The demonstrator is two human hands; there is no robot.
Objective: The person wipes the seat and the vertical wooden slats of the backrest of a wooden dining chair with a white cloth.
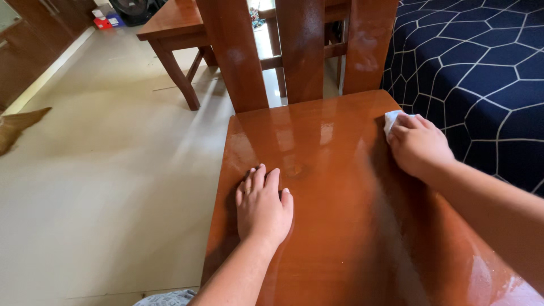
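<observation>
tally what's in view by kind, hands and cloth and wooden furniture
hands: 2, left hand flat on the chair seat, right hand on the cloth
white cloth: 1
wooden chair: 1
wooden table: 1
total: 5

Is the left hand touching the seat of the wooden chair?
Touching. The head view shows the left hand lying flat, palm down, on the glossy chair seat, with no gap under the fingers.

Glossy reddish-brown chair seat [340, 215], white cloth [391, 119], navy bedcover [481, 73] with white honeycomb lines, cream floor [102, 187].
</observation>
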